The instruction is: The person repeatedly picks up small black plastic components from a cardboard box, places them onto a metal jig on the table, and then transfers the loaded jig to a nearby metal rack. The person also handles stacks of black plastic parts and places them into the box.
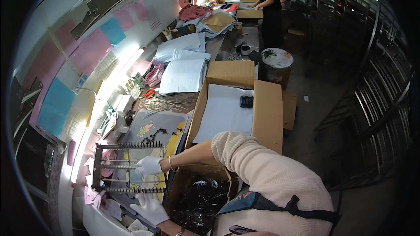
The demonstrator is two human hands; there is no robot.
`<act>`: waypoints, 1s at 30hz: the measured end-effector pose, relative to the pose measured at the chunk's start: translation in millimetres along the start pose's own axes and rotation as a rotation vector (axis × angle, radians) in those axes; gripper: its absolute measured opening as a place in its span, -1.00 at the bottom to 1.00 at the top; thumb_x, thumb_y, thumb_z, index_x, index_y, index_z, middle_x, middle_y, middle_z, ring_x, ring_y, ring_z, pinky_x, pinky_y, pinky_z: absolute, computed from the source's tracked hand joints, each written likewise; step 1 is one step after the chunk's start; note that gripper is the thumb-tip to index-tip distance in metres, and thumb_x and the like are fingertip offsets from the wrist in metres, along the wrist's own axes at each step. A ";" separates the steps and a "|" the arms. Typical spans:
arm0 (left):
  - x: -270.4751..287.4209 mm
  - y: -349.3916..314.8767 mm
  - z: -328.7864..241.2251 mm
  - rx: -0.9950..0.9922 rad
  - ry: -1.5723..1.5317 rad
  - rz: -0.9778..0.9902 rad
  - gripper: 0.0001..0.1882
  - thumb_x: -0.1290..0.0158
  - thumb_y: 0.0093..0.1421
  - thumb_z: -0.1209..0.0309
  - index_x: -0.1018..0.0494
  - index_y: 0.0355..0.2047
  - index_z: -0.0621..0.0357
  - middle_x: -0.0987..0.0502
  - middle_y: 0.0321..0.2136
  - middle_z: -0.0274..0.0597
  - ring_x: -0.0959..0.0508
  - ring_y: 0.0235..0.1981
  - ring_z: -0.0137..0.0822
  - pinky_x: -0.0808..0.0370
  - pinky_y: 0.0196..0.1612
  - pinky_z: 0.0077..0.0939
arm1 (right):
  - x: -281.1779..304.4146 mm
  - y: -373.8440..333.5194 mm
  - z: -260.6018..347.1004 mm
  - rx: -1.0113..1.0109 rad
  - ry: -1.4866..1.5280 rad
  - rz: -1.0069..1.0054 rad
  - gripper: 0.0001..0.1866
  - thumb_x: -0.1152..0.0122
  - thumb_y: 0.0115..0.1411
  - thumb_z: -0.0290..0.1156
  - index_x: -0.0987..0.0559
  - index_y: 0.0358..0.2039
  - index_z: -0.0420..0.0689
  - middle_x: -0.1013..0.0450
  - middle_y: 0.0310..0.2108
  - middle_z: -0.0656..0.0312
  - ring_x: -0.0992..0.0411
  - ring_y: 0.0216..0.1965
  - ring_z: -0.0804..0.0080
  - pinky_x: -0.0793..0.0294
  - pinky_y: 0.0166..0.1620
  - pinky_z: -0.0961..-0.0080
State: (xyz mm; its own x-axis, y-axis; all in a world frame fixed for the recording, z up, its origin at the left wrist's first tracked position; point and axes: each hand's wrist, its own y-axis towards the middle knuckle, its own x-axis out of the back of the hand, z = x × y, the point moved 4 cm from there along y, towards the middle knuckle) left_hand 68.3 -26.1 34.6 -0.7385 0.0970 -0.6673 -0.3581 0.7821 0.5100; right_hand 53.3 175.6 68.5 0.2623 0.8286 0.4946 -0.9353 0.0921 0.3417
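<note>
Over the work table is a dark rectangular metal rack [99, 166] with rows of short spikes along its bars. My right hand [149, 165], in a white glove, is closed around one of the rack's middle rods. Just below the lower spiked bar, my left hand [151, 209], gloved too, has its fingers spread; whether the fingertips touch the bar I cannot tell. Small black parts [155, 135] lie on a grey and yellow printed mat [142, 124] beyond the rack. Close to my body, an open carton [175, 192] holds many shiny black pieces [201, 203].
A larger open cardboard box [267, 113], lined with white sheet, has a black bundle [246, 101] inside. Thin metal rods [168, 102], orange-handled scissors [149, 92] and white sheets [181, 76] lie farther along. A drum [277, 59] and another person [269, 8] are beyond; metal racks [372, 100] stand right.
</note>
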 end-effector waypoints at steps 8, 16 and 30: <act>-66.0 70.4 17.3 -0.028 0.075 -0.579 -0.47 0.20 0.43 -0.13 -0.44 -0.33 0.08 -0.37 -0.51 -0.32 -0.42 -0.46 -0.35 -0.44 -0.08 -0.25 | 53.5 -86.8 44.2 0.149 0.168 -0.134 -0.53 -0.13 0.35 -0.08 -0.53 -0.08 -0.31 -0.54 -0.46 -0.12 -0.54 -0.41 -0.09 -0.50 -0.30 0.13; -80.8 56.5 37.1 -0.284 0.547 -0.972 -0.75 0.13 0.43 0.23 -0.42 -0.24 0.14 -0.32 -0.47 -0.29 -0.39 -0.45 -0.37 -0.41 -0.26 -0.33 | 123.2 -46.7 29.2 0.678 -0.298 -0.079 -0.73 -0.04 0.29 -0.44 -0.54 -0.02 -0.11 -0.53 -0.19 0.14 -0.54 -0.19 0.20 -0.53 -0.10 0.28; -69.6 99.8 105.1 -0.503 1.458 -1.194 -0.87 -0.20 0.21 0.44 -0.52 -0.35 0.25 -0.58 -0.54 -0.16 -0.57 -0.50 -0.39 -0.48 -0.42 -0.46 | 165.6 -58.7 205.5 0.330 -0.380 0.049 -0.26 -0.34 0.09 -0.35 -0.37 0.31 -0.15 -0.48 0.06 0.03 -0.53 -0.05 0.34 -0.51 0.07 0.43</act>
State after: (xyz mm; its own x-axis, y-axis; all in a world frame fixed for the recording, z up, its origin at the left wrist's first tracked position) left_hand 144.1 109.9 74.8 0.2315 -0.9726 0.0210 -0.8616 -0.1950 0.4686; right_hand 200.5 193.9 294.6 0.3453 0.5621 0.7516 -0.8399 -0.1722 0.5147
